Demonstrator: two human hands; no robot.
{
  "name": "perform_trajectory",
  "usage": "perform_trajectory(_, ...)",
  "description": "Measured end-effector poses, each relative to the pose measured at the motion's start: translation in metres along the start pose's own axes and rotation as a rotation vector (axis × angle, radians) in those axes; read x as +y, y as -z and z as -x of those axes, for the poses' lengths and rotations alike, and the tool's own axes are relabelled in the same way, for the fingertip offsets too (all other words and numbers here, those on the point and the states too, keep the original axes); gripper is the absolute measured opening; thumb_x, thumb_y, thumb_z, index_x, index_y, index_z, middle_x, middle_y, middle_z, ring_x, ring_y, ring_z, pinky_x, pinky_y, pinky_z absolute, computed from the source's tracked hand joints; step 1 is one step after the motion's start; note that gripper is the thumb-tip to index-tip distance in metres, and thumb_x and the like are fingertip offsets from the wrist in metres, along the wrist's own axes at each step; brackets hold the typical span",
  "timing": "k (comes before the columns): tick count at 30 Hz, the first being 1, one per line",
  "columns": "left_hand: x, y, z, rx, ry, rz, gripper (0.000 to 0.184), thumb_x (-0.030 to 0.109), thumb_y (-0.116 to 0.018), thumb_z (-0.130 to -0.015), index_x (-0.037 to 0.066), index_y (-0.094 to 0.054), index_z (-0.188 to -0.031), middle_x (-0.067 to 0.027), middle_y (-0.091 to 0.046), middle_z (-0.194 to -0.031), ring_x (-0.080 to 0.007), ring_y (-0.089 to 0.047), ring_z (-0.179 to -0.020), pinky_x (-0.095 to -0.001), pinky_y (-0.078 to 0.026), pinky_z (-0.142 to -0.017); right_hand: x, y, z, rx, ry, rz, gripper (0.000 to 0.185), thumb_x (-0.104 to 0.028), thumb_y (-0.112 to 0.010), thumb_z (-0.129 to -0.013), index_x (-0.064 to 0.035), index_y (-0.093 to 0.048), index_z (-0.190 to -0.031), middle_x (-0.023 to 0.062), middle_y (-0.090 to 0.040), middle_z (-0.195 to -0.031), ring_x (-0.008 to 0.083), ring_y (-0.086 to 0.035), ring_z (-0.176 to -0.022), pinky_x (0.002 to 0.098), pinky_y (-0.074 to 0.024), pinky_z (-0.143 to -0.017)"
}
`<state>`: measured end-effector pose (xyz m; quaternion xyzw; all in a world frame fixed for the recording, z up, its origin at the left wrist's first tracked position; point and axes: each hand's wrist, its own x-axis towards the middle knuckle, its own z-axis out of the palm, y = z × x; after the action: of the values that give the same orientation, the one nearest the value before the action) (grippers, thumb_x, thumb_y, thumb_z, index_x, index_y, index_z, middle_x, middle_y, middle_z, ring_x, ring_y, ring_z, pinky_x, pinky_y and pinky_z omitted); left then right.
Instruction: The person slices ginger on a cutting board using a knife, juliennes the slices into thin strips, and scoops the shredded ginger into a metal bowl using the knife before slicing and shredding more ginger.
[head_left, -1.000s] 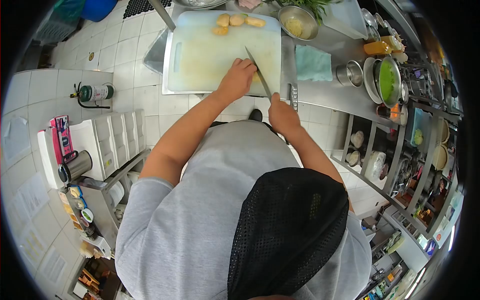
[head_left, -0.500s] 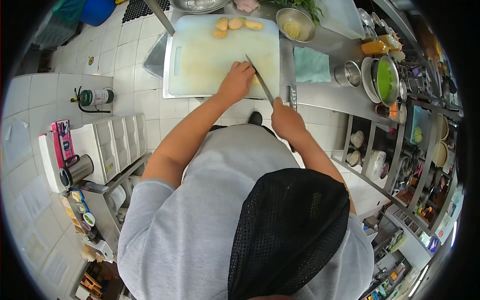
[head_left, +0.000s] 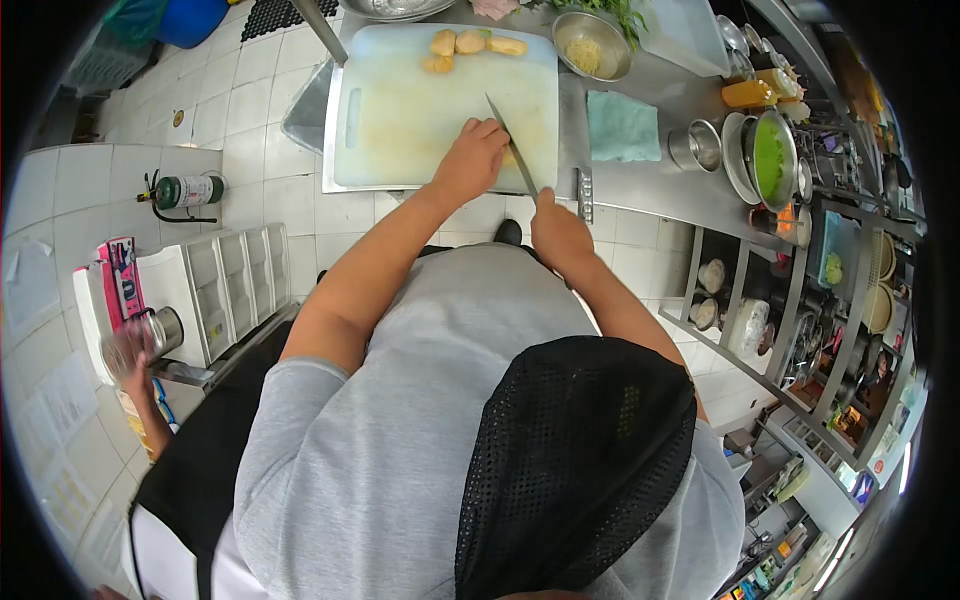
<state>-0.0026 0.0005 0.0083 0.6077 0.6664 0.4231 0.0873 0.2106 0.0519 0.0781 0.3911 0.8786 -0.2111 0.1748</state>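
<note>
My right hand (head_left: 561, 232) is closed around the handle of a knife (head_left: 515, 145), its long blade slanting up and left over the white cutting board (head_left: 400, 120). Curled fingers of my left hand (head_left: 474, 158) press down on the board right beside the blade. A bit of something pale yellow shows near those fingertips, but most of it is hidden. Several pale tan, peeled root-like chunks (head_left: 470, 42) lie along the board's far edge. A metal bowl (head_left: 622, 62) beyond the right corner holds fine pale yellow shreds (head_left: 583, 55).
Right of the board are a folded green cloth (head_left: 624, 126), a peeler-like metal tool (head_left: 585, 195), a steel cup (head_left: 697, 146) and a bowl of green liquid (head_left: 770, 160). A co-worker's blurred hand (head_left: 130, 355) is by a steel jug at left. A fire extinguisher (head_left: 188, 191) hangs left.
My right hand and the knife have shifted slightly left and up. My left hand stays nearly in place. A co-worker in a black apron has come in at the lower left, reaching toward the jug.
</note>
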Motion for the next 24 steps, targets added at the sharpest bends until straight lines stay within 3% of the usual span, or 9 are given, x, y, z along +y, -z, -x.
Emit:
perform_trajectory(4,-0.004,0.000,0.000,-0.009,0.015,-0.008,0.015,-0.004,-0.066,-0.094,0.000,-0.069,-0.108,-0.0153,-0.066,-0.111,-0.0394,-0.059,-0.106,-0.0493,-0.054,-0.096,-0.011,0.041,0.009,-0.075,0.032,0.033,0.032,-0.007,-0.048,-0.103,0.0080,-0.053,-0.131,0.0332,-0.077,-0.102,0.0492,-0.078,-0.095,0.0599,-0.0611,-0.087)
perform_trajectory(8,-0.003,-0.001,0.001,0.034,0.012,0.014,0.013,-0.003,-0.066,-0.094,0.000,-0.070,-0.106,-0.0152,-0.066,-0.111,-0.0394,-0.059,-0.106,-0.0490,-0.054,-0.095,-0.003,0.006,0.011,-0.090,-0.064,0.022,0.031,-0.005,-0.051,-0.102,0.0079,-0.052,-0.130,0.0325,-0.077,-0.102,0.0495,-0.078,-0.096,0.0589,-0.0615,-0.088)
perform_trajectory(11,-0.002,0.000,0.002,0.003,-0.002,-0.008,0.012,-0.003,-0.067,-0.094,0.000,-0.069,-0.105,-0.0152,-0.065,-0.111,-0.0393,-0.059,-0.106,-0.0489,-0.054,-0.095,-0.006,0.013,-0.002,-0.022,0.032,0.031,0.032,-0.005,-0.051,-0.101,0.0077,-0.052,-0.130,0.0328,-0.078,-0.105,0.0495,-0.078,-0.098,0.0587,-0.0615,-0.089)
perform_trajectory(15,0.001,0.001,0.002,0.018,-0.003,-0.020,0.011,-0.003,-0.068,-0.094,0.000,-0.069,-0.105,-0.0149,-0.065,-0.111,-0.0390,-0.059,-0.105,-0.0481,-0.054,-0.095,-0.015,0.042,0.012,-0.085,-0.015,0.058,0.031,-0.008,-0.053,-0.102,0.0069,-0.052,-0.130,0.0322,-0.078,-0.106,0.0487,-0.078,-0.099,0.0594,-0.0610,-0.090)
perform_trajectory(20,0.004,-0.003,0.007,0.056,0.004,0.003,0.012,-0.003,-0.068,-0.095,-0.001,-0.070,-0.106,-0.0156,-0.065,-0.111,-0.0393,-0.059,-0.106,-0.0479,-0.054,-0.095,-0.002,-0.001,0.007,-0.023,-0.039,0.003,0.028,-0.009,-0.055,-0.103,0.0060,-0.054,-0.126,0.0317,-0.078,-0.103,0.0489,-0.078,-0.099,0.0592,-0.0611,-0.089)
perform_trajectory(24,0.002,-0.001,0.006,0.025,-0.004,-0.012,0.012,-0.002,-0.068,-0.095,-0.002,-0.069,-0.108,-0.0171,-0.065,-0.112,-0.0410,-0.058,-0.105,-0.0495,-0.053,-0.095,-0.011,0.038,0.005,-0.089,0.006,0.041,0.035,-0.007,-0.055,-0.101,0.0081,-0.052,-0.133,0.0311,-0.078,-0.101,0.0477,-0.079,-0.097,0.0576,-0.0618,-0.088)
